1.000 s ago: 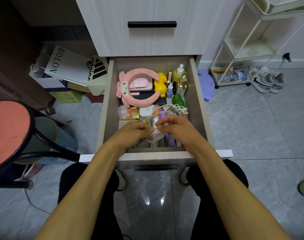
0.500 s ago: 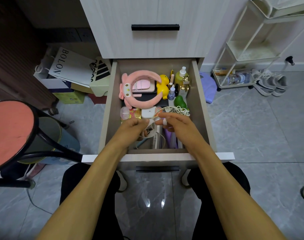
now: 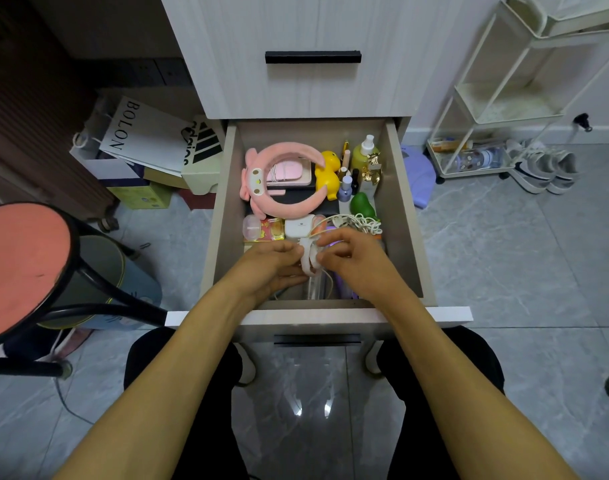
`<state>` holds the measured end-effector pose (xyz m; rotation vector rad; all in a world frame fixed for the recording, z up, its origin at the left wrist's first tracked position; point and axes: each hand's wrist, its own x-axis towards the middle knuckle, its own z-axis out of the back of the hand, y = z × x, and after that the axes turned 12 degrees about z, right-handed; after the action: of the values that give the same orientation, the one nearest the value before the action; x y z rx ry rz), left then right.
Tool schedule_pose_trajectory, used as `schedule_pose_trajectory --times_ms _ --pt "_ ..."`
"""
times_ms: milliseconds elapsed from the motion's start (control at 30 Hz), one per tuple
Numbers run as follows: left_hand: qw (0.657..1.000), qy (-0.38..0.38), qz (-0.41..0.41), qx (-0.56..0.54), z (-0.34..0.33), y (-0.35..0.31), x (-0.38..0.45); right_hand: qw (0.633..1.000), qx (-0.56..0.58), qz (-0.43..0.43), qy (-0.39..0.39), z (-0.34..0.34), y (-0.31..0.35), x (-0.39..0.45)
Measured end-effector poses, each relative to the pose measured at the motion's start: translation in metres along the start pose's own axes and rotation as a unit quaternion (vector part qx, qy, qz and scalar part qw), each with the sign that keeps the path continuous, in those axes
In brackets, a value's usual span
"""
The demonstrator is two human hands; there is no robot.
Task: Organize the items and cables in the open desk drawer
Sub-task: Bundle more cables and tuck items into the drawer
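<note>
A person is sitting facing an open drawer pulled out of a pale wood-grain cabinet, with both bare forearms reaching into its near half. The left hand and right hand are meeting in the middle, each curling its fingers around a pale looped cable and pinching it between them. Just beyond the right hand, a tangle of white cord is lying near the drawer's right wall. At the far end, a pink plush headband is curving around a pink case, with a yellow duck beside it and small bottles standing in the far right corner. A green toy is sitting nearer, below the bottles.

The floor is glossy grey marbled tile. On the left, a round red stool with a black frame is standing near, and a white paper bag marked BOLON is leaning over boxes farther back. On the far right, a white wire shelf cart is standing against the wall, with sneakers beside it.
</note>
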<state>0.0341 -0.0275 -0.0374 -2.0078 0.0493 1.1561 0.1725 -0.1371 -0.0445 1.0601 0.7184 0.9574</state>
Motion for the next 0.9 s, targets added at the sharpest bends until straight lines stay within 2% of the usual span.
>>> schedule_pose_trajectory --times_ms 167,300,367,433,533,633,900 --pt "1.000 -0.002 -0.007 0.009 -0.0020 -0.0003 -0.0021 0.998 -0.036 0.054 0.011 -0.0014 0.0021 -0.0004" --pt "0.999 -0.038 -0.032 -0.012 0.0019 0.0004 0.0012 0.997 0.013 0.073 -0.008 -0.0006 0.0013 -0.0009" --pt "0.998 -0.044 -0.037 -0.016 0.0049 0.0005 0.0033 0.997 0.051 0.048 -0.040 -0.0002 0.0012 -0.0002" --pt "0.999 -0.018 -0.045 -0.007 0.0059 -0.0005 0.0028 0.995 0.082 0.006 -0.060 0.0016 0.0006 0.0015" --pt "0.998 0.032 -0.052 0.019 0.0033 -0.0014 -0.0005 0.994 0.100 -0.039 -0.012 0.0032 0.0005 0.0026" --pt "0.997 0.056 -0.048 0.015 0.0055 -0.0015 -0.0025 0.990 0.136 -0.029 0.030 0.0005 0.0050 -0.0003" --pt "0.997 0.057 -0.036 0.021 0.0043 -0.0005 -0.0056 0.983 0.175 -0.056 0.023 0.0062 0.0092 -0.0042"
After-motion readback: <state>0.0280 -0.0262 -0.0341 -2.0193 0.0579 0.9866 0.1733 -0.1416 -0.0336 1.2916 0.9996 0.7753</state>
